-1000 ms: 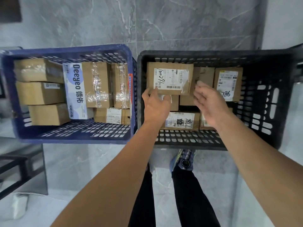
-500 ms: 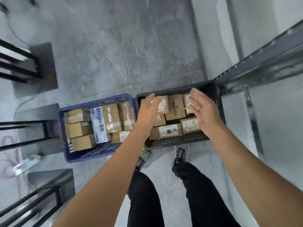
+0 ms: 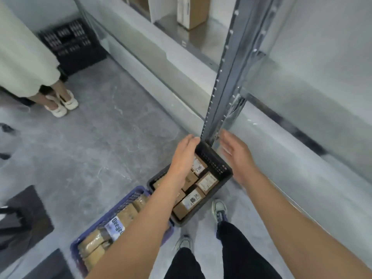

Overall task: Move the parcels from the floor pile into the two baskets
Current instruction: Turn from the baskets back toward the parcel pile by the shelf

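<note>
Both hands are empty above the black basket (image 3: 217, 165), which stands on the floor (image 3: 100, 150) at the foot of a metal shelf upright (image 3: 223, 87), with the blue basket (image 3: 120, 206) just beside its near-left side. The left hand (image 3: 184, 158) is stretched over the far-left corner of the black basket, back uppermost and fingers fairly straight. Whether its fingertips touch the rim cannot be told from this view. The right hand (image 3: 238, 158) is spread wide, palm turned inward, beside the basket's far-right wall and apart from it, holding nothing. Labelled cardboard parcels (image 3: 207, 182) lie packed in the black basket, and taped parcels (image 3: 125, 215) fill the visible part of the blue basket, much of which the left forearm hides. No floor pile is in view. The step in hand is judged to be the turn away from the basket to fetch the next parcel. To do it well, the person should lift both hands clear of the rim so that the basket is not dragged. The next parcel should then be taken with both hands and laid flat, label upward, in the bare strip along the black basket's far-right wall. A second person's pale shoes (image 3: 62, 106) stand well apart at the upper left, and the path should avoid them.
</note>
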A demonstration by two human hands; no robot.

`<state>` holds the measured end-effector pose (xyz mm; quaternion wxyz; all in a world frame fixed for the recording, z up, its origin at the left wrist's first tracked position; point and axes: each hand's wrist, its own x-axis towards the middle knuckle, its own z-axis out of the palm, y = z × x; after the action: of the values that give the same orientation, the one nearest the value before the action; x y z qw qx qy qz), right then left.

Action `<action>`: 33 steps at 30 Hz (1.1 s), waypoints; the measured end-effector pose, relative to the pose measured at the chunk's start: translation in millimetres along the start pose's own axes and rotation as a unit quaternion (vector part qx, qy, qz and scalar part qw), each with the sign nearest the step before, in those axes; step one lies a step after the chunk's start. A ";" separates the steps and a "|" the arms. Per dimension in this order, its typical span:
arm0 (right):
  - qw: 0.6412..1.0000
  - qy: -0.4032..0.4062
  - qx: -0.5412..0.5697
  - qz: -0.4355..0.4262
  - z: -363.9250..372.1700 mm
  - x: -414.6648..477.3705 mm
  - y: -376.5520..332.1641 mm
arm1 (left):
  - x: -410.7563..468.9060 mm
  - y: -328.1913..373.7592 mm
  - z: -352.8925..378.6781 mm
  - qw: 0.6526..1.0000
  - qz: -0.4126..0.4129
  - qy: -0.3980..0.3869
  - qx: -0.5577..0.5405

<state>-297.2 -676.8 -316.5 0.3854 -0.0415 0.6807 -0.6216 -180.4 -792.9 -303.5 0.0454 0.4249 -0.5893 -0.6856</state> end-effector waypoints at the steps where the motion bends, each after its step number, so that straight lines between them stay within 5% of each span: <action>1: 1.000 0.018 0.011 -0.007 -3.1 -15.9 -6.2 | -8.4 6.8 2.3 1.000 0.005 -0.021 0.008; 17: 0.931 0.304 0.175 -0.103 -139.3 -216.6 -13.7 | -125.5 44.1 155.3 0.941 0.070 -0.304 0.135; 33: 0.795 0.523 0.273 -0.140 -286.7 -473.8 113.2 | -334.8 -52.9 347.3 0.822 0.093 -0.500 0.257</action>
<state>-83.2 -164.3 -211.8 -0.1248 0.3020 0.5673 -0.7559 -165.6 -321.2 -190.5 -0.3029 -0.0367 -0.7225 -0.6204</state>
